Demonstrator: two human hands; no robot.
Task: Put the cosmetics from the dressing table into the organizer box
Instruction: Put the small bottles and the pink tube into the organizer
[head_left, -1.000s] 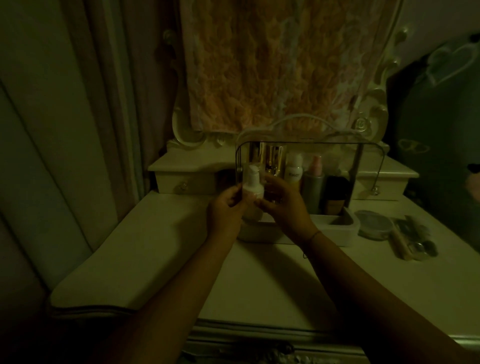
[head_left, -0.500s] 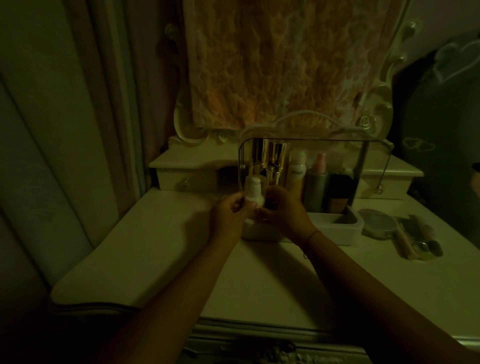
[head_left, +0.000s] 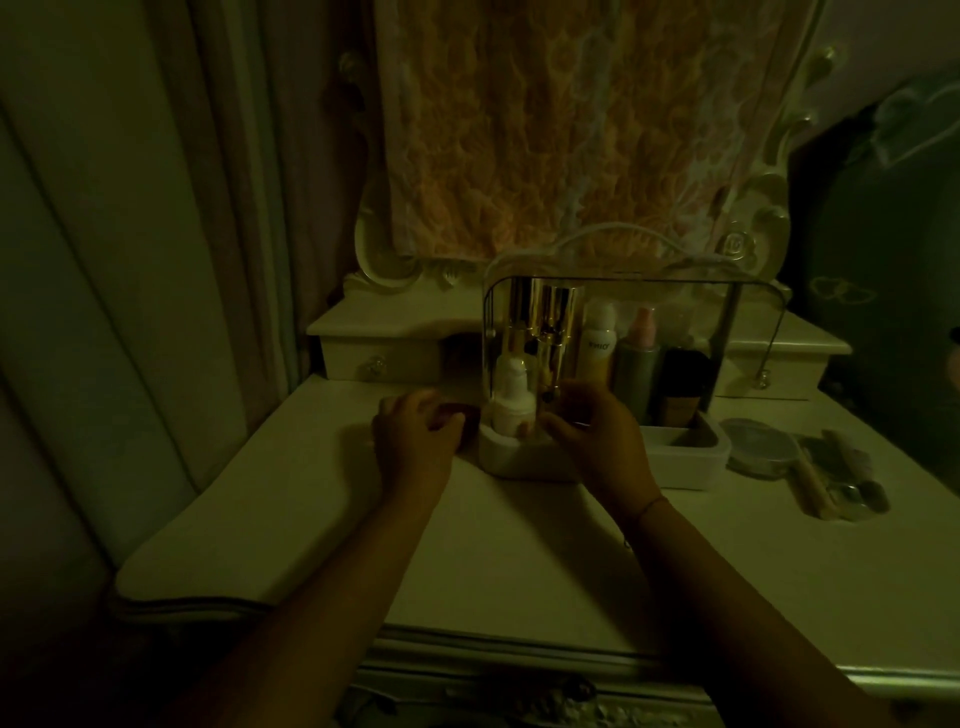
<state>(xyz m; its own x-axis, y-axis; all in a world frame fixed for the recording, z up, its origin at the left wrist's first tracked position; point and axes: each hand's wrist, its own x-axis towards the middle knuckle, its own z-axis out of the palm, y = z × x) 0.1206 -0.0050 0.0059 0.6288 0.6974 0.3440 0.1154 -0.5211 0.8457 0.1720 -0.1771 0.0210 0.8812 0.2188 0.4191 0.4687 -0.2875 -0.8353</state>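
**White pump bottle stands in the box; left hand on a small dark jar**

The white pump bottle (head_left: 511, 400) stands upright in the front-left corner of the organizer box (head_left: 685, 462), whose clear lid is raised above it. Behind it stand two gold bottles (head_left: 543, 322), and to their right a white labelled bottle (head_left: 600, 343), a grey bottle with a pink cap (head_left: 640, 358) and a dark bottle (head_left: 681, 387).

The right hand (head_left: 592, 434) hovers at the front of the box, just beside the white pump bottle, with its fingers loosely curved and the thumb pointing toward the bottle's base. In the dim light I cannot tell whether it touches or holds anything.

The left hand (head_left: 415, 439) lies on the dressing table (head_left: 311, 499) just left of the box, with its fingers curled round a small dark jar (head_left: 460, 415) — reddish, and partly covered by the hand.

To the right of the box, on the table, lie a round compact (head_left: 758, 447) and a few brushes (head_left: 831, 480), too dark to make out well.
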